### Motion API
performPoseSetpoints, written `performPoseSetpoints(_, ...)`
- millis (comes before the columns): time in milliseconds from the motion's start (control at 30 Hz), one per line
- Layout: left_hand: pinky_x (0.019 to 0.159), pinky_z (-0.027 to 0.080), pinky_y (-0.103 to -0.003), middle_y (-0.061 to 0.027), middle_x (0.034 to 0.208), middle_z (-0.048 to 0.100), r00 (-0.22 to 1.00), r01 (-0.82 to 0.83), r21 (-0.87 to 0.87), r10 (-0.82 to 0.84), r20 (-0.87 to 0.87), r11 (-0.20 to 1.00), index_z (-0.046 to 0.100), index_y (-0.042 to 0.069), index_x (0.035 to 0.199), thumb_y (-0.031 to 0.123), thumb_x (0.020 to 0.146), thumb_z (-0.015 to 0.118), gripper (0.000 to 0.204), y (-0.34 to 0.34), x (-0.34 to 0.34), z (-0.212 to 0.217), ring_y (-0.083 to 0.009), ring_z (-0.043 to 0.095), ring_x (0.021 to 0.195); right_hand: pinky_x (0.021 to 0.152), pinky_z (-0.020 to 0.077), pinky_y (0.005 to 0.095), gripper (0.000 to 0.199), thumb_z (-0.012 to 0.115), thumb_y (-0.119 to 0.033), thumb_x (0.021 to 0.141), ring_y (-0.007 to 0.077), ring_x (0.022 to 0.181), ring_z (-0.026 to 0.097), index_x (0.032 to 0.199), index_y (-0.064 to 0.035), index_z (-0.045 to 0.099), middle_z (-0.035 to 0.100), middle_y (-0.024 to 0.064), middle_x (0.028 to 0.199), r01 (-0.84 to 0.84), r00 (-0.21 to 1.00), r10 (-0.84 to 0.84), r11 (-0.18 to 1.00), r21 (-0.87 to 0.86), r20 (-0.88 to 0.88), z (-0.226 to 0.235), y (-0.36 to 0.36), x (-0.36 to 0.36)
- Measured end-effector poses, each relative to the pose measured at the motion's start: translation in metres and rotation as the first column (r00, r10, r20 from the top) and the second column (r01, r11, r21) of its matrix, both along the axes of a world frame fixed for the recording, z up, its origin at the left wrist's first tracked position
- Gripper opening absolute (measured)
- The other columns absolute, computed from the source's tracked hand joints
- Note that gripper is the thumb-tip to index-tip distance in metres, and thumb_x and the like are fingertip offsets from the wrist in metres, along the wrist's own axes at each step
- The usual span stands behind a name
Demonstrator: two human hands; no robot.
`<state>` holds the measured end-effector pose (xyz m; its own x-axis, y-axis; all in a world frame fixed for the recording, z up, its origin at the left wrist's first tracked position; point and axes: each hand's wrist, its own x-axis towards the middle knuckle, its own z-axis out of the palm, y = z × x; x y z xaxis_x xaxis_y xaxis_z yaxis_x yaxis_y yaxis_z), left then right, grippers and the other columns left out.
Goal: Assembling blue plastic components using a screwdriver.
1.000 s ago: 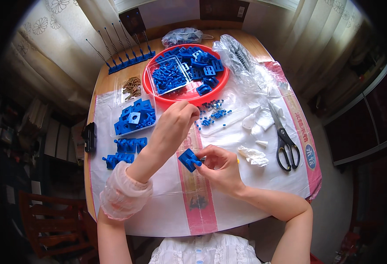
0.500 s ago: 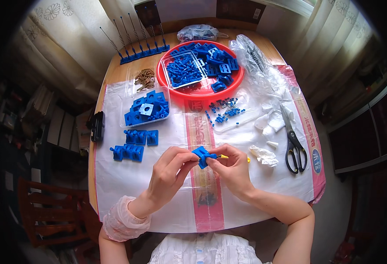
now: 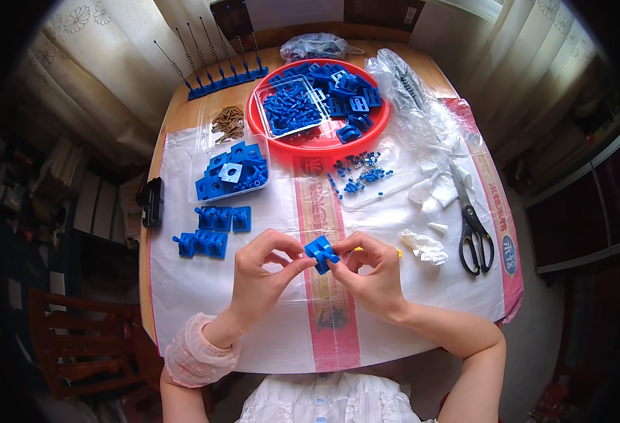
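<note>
Both hands meet over the white sheet (image 3: 204,296) near the table's front edge. My left hand (image 3: 260,271) and my right hand (image 3: 370,275) pinch the same small blue plastic block (image 3: 320,252) between their fingertips, left fingers on its left side, right fingers on its right. A bit of yellow (image 3: 397,252) shows behind my right hand; what it belongs to is hidden. Left of the hands lie two small groups of assembled blue blocks (image 3: 211,231).
A red round tray (image 3: 317,141) holds blue parts and a clear box of blue pegs. A clear tub (image 3: 229,173) of blue blocks, loose blue beads (image 3: 359,173), scissors (image 3: 473,229), crumpled white paper (image 3: 424,245), plastic bags (image 3: 409,88) and a black device (image 3: 153,201) lie around.
My left hand came back from the far part of the table to the blue block; both hands now hold it together near the front edge.
</note>
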<state>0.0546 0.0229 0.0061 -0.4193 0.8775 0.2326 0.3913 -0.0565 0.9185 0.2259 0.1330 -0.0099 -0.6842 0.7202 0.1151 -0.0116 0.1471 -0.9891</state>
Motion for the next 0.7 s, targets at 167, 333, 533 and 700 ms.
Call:
performPoseSetpoints(167, 0.071, 0.062, -0.025, -0.0040, 0.091, 0.070, 0.930, 0.059, -0.118, -0.012, 0.368, 0.991, 0.072, 0.003, 0.095, 0.001, 0.085, 0.079, 0.012, -0.005, -0.006, -0.012, -0.0133, 0.072, 0.087, 0.051, 0.0407, 0.0178, 0.014, 0.075, 0.001, 0.081, 0.0010, 0.057, 0.059, 0.093, 0.0007, 0.069, 0.070, 0.0034, 0.085, 0.019, 0.999, -0.018, 1.000, 0.023, -0.042, -0.006, -0.002, -0.003)
performPoseSetpoints(333, 0.076, 0.064, -0.027, -0.0053, 0.099, 0.068, 0.863, 0.077, -0.081, -0.026, 0.504, 0.994, 0.071, 0.000, 0.095, -0.002, 0.088, 0.075, 0.009, -0.002, -0.003, -0.018, -0.0182, 0.074, 0.092, 0.051, 0.0416, 0.0177, 0.013, 0.074, 0.001, 0.081, 0.0010, 0.057, 0.059, 0.093, 0.0007, 0.069, 0.070, 0.0034, 0.085, 0.036, 0.999, -0.035, 0.999, 0.020, -0.029, -0.008, -0.002, -0.004)
performPoseSetpoints(533, 0.078, 0.066, -0.028, -0.0077, 0.105, 0.066, 0.932, -0.018, -0.040, 0.031, 0.362, 0.999, 0.073, -0.002, 0.100, -0.003, 0.090, 0.071, 0.010, -0.002, 0.007, -0.016, -0.0203, 0.073, 0.092, 0.050, 0.0431, 0.0172, 0.011, 0.074, 0.000, 0.084, 0.0000, 0.058, 0.060, 0.094, 0.0004, 0.070, 0.072, 0.0038, 0.086, 0.069, 0.998, -0.070, 0.995, -0.071, -0.005, -0.005, -0.005, -0.007)
performPoseSetpoints(700, 0.080, 0.065, -0.030, -0.0098, 0.107, 0.064, 0.971, -0.035, 0.026, 0.027, 0.239, 0.999, 0.072, -0.005, 0.103, -0.007, 0.091, 0.068, 0.013, 0.001, 0.008, -0.019, -0.0217, 0.073, 0.093, 0.050, 0.0438, 0.0168, 0.010, 0.075, -0.002, 0.087, 0.0000, 0.059, 0.060, 0.095, 0.0006, 0.070, 0.073, 0.0046, 0.088, 0.067, 0.998, -0.066, 0.989, -0.131, 0.008, -0.007, -0.007, -0.007)
